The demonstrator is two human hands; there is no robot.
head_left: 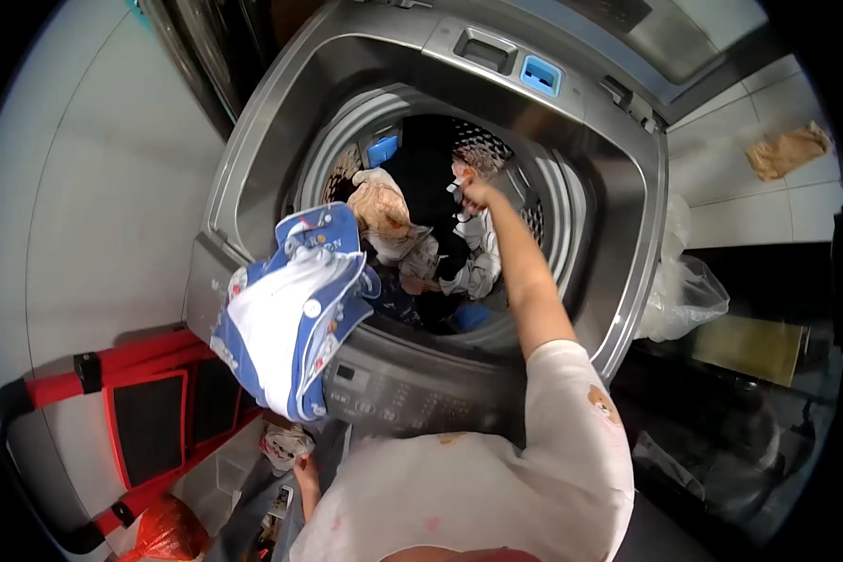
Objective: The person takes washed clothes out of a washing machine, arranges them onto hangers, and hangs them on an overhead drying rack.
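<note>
Inside the drum of a top-loading washing machine [347,56], my right hand [478,194] is closed, its fingers at a small white and orange bit of material that I cannot make out. Around it lie dark clothes [426,169], a peach-beige garment [379,208] and a white garment with dark marks [480,258]. Low beside the machine, my left hand [305,471] is closed on a light patterned cloth [286,446], partly hidden by my body. A blue and white garment [295,300] drapes over the machine's front left rim.
The raised lid [618,28] stands at the back. A red and black folding frame [145,426] and a red plastic bag [167,532] are at the left. Clear plastic bags [684,290] hang on the right, and brown paper [787,152] is against the tiles.
</note>
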